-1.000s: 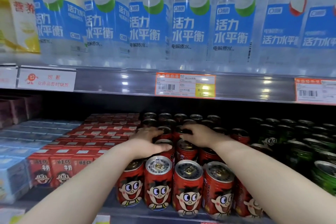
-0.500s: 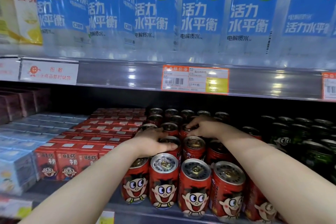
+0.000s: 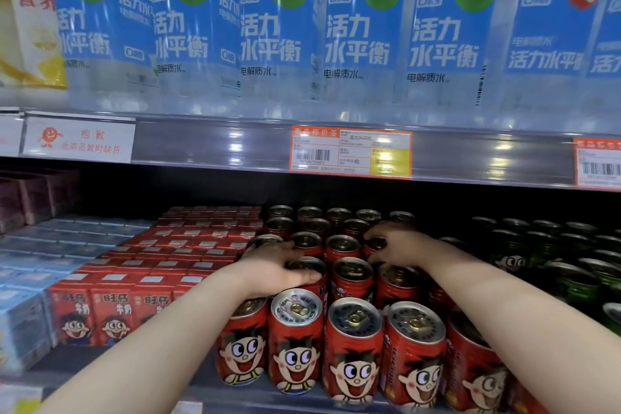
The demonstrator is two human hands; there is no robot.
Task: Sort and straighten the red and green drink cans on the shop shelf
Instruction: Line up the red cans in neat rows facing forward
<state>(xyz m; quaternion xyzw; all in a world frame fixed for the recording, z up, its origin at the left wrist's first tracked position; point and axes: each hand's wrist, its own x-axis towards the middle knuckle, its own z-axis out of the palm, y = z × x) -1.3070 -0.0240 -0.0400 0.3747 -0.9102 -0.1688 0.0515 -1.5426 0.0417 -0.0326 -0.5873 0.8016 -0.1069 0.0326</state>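
front row of red cans (image 3: 353, 346) stands at the shelf (image 3: 208, 390) lip, five showing, all upright, faces out, the rightmost partly behind the right forearm. left hand (image 3: 279, 270) just behind that row, palm down on the top of a second-row can (image 3: 311, 267), thumb along its near rim, fingers curled over the far side, so it grips that can from above. right hand (image 3: 400, 245) one row deeper and to the right, fingers bent down round the lid of a third-row can (image 3: 374, 244), looks like a pinch on the rim, but the contact is small and dark. both held cans stand directly under their hands, long axis vertical, so any twist or slide goes from the top. green cans (image 3: 537, 245) lie to the right of the red block, well nearer the right hand than the left; none seen among the reds. red block looks five wide, back row shows five tops, full total not countable, hands cover some. green tops too dark to count, at least a dozen. left of the reds, red cartons (image 3: 111, 309), then blue cartons (image 3: 20, 312). above, seven water bottles (image 3: 279, 27), last one cut by the frame edge, two orange price tags (image 3: 351, 151).
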